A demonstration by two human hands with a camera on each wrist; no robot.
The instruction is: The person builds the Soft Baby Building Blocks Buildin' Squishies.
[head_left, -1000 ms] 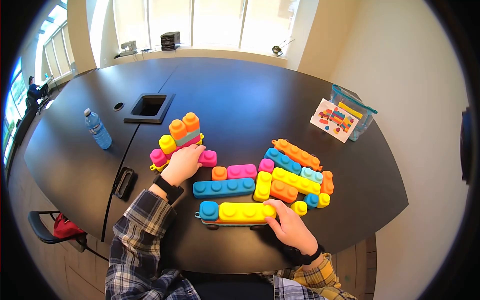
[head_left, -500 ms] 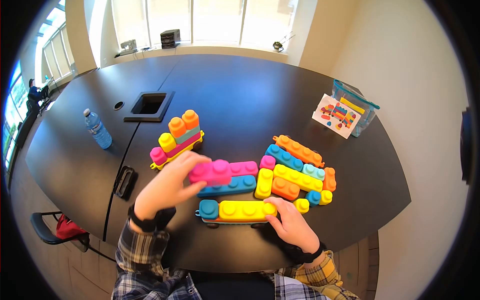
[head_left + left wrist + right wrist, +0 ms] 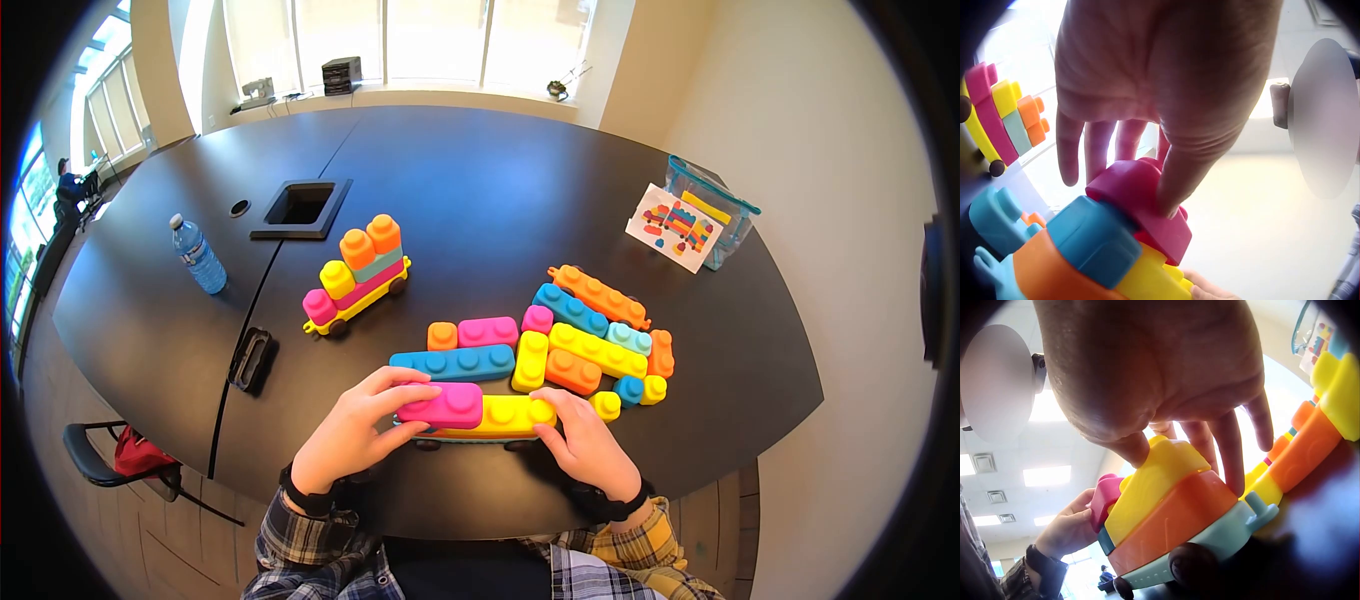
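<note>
The left hand (image 3: 360, 430) pinches a pink block (image 3: 445, 405) over the hitch end of the teal-based block car (image 3: 1172, 519); the right hand (image 3: 590, 450) pinches the car's other end. Just beyond the car lie a long blue block (image 3: 452, 362) and other loose blocks (image 3: 574, 371); farther left of it, a water bottle (image 3: 200, 258). The car's blue block (image 3: 1094, 240) is mostly hidden; from where I stand, whether the pink sits flush is unclear.

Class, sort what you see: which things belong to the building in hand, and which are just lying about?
Likely belong: held pink block, held wheeled build, yellow-based wheeled build, loose blocks, picture card showing blocks, clear bin.

Apparently just lying about: water bottle, black stack, chair, red thing on it.
</note>
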